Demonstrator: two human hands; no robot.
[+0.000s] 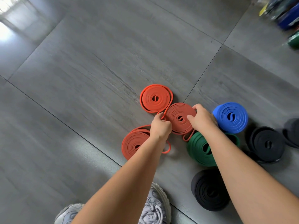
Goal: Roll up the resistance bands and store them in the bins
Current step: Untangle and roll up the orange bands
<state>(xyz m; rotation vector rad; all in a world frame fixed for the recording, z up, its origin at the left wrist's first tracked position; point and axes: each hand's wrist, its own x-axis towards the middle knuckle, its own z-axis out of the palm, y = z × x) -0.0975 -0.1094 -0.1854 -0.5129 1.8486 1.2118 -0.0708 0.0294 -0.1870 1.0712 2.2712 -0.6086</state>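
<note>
While the left hand (160, 126) pinches the loose end (162, 114) of a red band between curled fingers and thumb, the right hand (203, 121) holds the middle red coil (178, 122), thumb laid on its flat face and fingers hooked over its far rim. Both grips are closed on red rubber, the left one tight, the right one more spread.

The loose end appears to run off the far red coil (156, 98), which lies flat on the grey tiled floor (80, 78) and touches the middle one. A third red coil (135, 141) lies nearer, partly hidden under the left wrist, with a small tail loop curling out beside it.

To the right of the middle coil, behind the right hand, a wider blue coil (230, 117) stands on its edge face-up. A green coil (198, 149) sits just beside it, under the right forearm, and the middle coil's tail touches it. One black coil (267, 143) lies right of the green one, and a second black coil (210, 189) lies nearer the person.

The bins (273, 8) show only as a blur in the far right corner, well apart from the coils. Grey shoes (153, 206) stand at the lower edge.
</note>
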